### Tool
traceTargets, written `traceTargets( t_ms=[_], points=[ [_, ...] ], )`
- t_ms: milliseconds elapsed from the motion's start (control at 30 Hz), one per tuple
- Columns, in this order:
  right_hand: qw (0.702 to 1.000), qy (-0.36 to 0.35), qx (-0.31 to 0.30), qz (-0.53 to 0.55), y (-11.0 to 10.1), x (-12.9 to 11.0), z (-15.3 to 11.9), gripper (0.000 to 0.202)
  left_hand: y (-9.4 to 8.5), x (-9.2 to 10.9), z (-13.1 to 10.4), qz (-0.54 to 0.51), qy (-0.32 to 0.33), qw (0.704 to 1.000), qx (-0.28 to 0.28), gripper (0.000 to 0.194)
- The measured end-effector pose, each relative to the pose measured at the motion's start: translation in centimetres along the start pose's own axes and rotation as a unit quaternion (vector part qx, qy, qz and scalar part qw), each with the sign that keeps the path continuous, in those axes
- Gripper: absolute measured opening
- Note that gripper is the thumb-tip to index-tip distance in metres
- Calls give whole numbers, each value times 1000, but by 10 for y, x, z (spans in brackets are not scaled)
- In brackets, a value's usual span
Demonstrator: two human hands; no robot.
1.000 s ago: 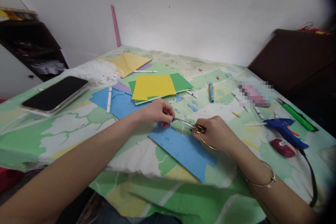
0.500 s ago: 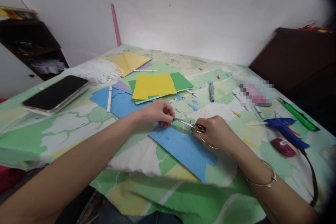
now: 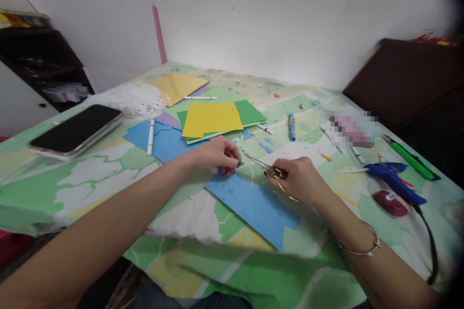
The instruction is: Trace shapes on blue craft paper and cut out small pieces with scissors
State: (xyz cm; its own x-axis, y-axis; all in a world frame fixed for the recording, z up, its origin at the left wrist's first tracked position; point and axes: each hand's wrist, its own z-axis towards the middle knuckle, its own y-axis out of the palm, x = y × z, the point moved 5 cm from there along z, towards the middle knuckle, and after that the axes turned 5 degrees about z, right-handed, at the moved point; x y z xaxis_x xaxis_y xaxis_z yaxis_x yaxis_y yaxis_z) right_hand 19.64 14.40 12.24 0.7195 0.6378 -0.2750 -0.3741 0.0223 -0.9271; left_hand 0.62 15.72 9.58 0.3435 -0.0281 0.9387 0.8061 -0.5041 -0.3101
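My left hand (image 3: 222, 154) is closed in a pinch over the near end of the paper stack, with a tiny blue piece of paper (image 3: 239, 164) at its fingertips. My fingers hide most of that piece. To its right, my right hand (image 3: 299, 178) is wrapped round the handles of a pair of scissors (image 3: 258, 161). The slim metal blades point left toward the blue piece and stand slightly apart from it. Below both hands lies a blue sheet (image 3: 253, 205) with a notched right end and small scraps on it.
Yellow sheet (image 3: 212, 119), blue roll (image 3: 292, 127) and several white markers (image 3: 151, 137) lie farther back. A phone (image 3: 78, 130) and white string (image 3: 134, 98) sit left. At right are a blue glue gun (image 3: 395, 181), dark red object (image 3: 391, 203) and green cutter (image 3: 413, 158).
The scissors have drawn back from my left fingertips, and their tips now point a little higher. My left hand has stayed nearly in place.
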Motion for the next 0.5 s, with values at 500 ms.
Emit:
traceTargets(
  t_ms=[500],
  points=[
    [992, 48, 60, 99, 1, -14, 1, 24, 14, 13, -5, -202, 10, 979, 35, 10]
  ],
)
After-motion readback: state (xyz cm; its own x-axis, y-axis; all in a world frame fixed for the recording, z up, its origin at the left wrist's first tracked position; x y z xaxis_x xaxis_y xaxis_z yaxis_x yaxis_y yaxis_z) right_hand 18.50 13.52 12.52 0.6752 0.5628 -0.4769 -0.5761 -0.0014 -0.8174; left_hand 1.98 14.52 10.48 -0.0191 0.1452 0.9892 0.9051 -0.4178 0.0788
